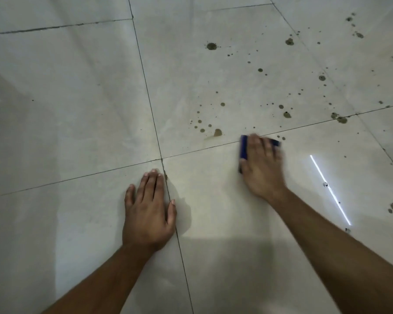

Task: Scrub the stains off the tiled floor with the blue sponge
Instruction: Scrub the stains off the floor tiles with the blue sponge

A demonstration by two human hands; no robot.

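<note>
The right hand lies over the blue sponge, fingers curled on it, pressing it to the floor on a grout line just below the dark stains, while the left hand rests flat and released on the tiles.
</note>
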